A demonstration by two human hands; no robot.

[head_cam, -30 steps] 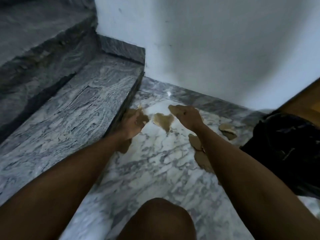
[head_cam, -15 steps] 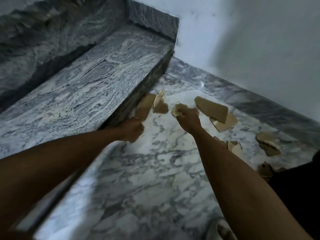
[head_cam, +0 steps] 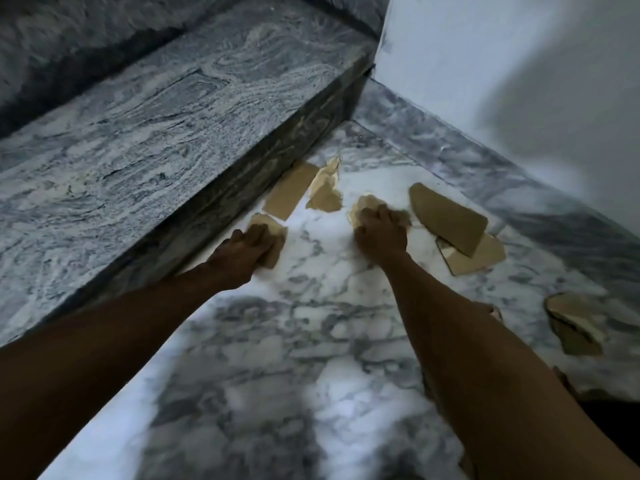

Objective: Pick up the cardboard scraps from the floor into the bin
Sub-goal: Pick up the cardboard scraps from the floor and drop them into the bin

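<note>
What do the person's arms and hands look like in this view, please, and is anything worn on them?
Both arms are bare along all of their visible length: no sleeves, gloves, watch, bracelets or rings can be made out. The left hand and right hand are bare too. The picture is dim and somewhat blurred, so fine details such as nails or small marks cannot be told.

Brown torn cardboard scraps (head_cam: 450, 218) lie flat on the marble floor (head_cam: 311, 341), some overlapping, near the step (head_cam: 173, 133).
</note>
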